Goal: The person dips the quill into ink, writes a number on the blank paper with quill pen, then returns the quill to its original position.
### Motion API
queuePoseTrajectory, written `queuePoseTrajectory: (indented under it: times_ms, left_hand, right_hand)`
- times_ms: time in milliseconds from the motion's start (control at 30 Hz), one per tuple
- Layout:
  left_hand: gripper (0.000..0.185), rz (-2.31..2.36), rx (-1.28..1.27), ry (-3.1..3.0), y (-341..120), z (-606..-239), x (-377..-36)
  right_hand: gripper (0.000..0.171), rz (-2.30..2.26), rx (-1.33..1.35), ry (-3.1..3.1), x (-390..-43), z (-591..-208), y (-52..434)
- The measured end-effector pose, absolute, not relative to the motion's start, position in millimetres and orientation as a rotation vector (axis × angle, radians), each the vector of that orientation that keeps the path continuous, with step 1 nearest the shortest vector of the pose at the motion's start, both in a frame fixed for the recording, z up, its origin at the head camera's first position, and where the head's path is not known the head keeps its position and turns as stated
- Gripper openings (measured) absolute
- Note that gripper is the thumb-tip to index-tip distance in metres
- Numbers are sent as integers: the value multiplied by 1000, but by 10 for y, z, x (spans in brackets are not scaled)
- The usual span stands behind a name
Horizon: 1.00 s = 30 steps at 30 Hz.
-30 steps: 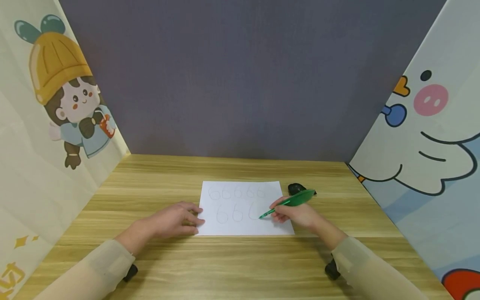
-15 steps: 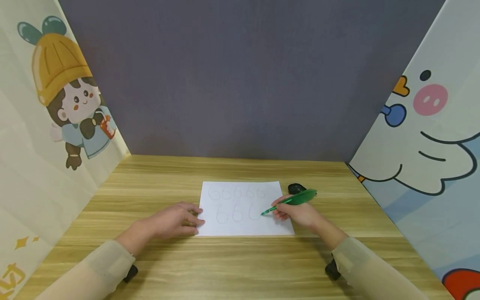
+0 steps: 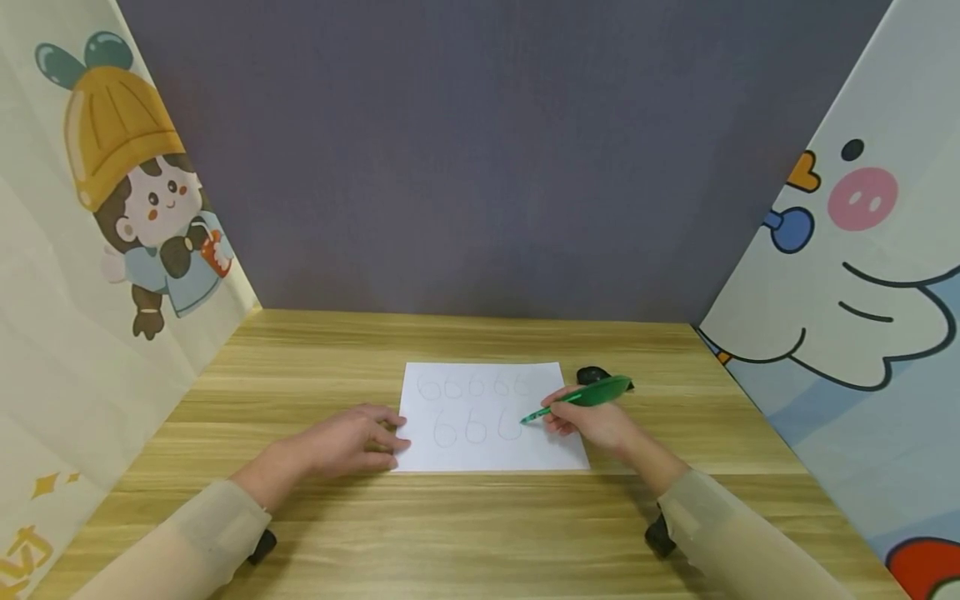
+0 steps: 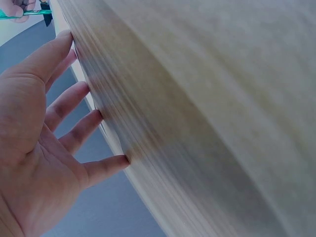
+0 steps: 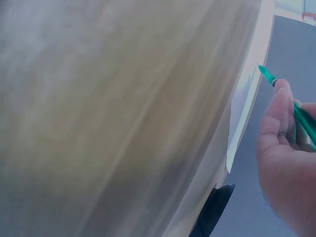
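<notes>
A wooden table [image 3: 480, 533] fills the lower part of the head view, walled in by a grey back panel [image 3: 480, 150], a cartoon panel with a child in a yellow hat [image 3: 127, 192] on the left and a cartoon panel with a white pink-cheeked figure [image 3: 862, 275] on the right. Near the table's middle lies a white sheet of paper [image 3: 487, 450], flat, with a row of faint sixes along its far edge and a second, shorter row beneath. The left hand [image 3: 341, 442] rests palm down at the sheet's left edge, fingers straight and slightly spread, their tips touching the paper's margin; the left wrist view shows the same spread fingers [image 4: 64, 103] pressed on the table surface, holding nothing. The right hand [image 3: 592, 425] sits on the sheet's right side, its thumb and fingers curled round a green pen [image 3: 581, 398], which slants up to the right with its tip touching the paper at the end of the lower row. Just beyond the pen's upper end, beside the paper's far right corner, sits a small black object [image 3: 592, 375], too small to identify. No container is in view.
</notes>
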State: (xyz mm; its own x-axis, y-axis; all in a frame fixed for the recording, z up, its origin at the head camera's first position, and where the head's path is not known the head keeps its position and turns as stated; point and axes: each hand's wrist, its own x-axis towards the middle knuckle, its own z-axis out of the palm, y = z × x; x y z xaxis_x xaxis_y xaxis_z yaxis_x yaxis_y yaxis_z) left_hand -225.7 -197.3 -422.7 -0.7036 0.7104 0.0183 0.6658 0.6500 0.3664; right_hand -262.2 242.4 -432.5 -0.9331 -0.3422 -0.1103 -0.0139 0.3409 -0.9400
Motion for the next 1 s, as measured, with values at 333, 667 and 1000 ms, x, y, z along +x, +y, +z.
queuePoseTrajectory:
  times_ms: [333,667,1000]
  left_hand:
    - [33,533,1138,2736,-1972,-4231,-2261]
    - [33,541,1121,2732,-1971,-4248,-2275]
    - [34,544,1119,2729,-1971,-4261,-2285]
  right_hand:
    - [37,-1638,-339,2310,-2645,-4305,2360]
    - [35,-1653,-306,2306,-2661,-4299,2288]
    - [34,-1659,-341,2301,-2676,-4315,2222]
